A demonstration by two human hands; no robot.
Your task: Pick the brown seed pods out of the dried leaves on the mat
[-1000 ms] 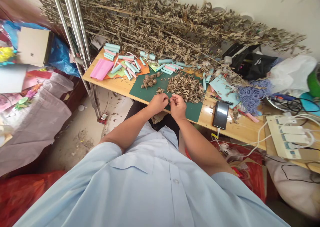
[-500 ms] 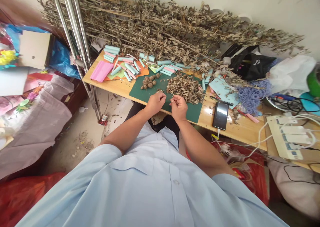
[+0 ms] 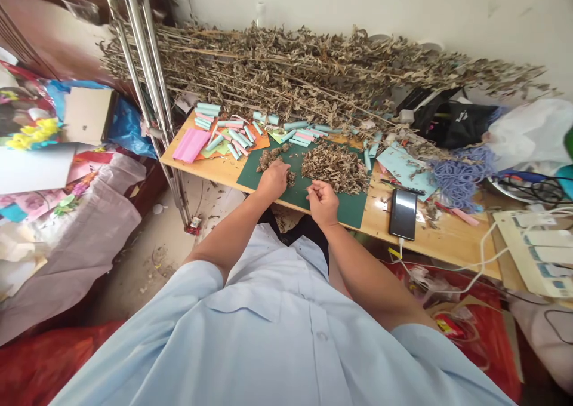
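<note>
My left hand point(image 3: 274, 179) is over the left part of a green mat point(image 3: 250, 171), its fingers bent beside small brown clumps point(image 3: 267, 157) of dried leaf. What its fingertips hold, if anything, is hidden. My right hand point(image 3: 323, 203) rests near the mat's front edge with fingers curled and thumb against the forefinger; anything between them is too small to name. Just beyond it lies a loose heap of dried leaves point(image 3: 335, 166) on the mat.
Blue and pink paper rolls point(image 3: 237, 132) lie behind the mat, with long dried stalks point(image 3: 277, 71) along the wall. A phone point(image 3: 403, 214), purple cord point(image 3: 463, 176) and a power strip point(image 3: 528, 254) are at the right. A metal stand point(image 3: 154, 83) rises at the left.
My left hand has moved away from my right hand, towards the brown clumps, and now partly covers them. My right hand has stayed near the leaf heap. The view has shifted a little.
</note>
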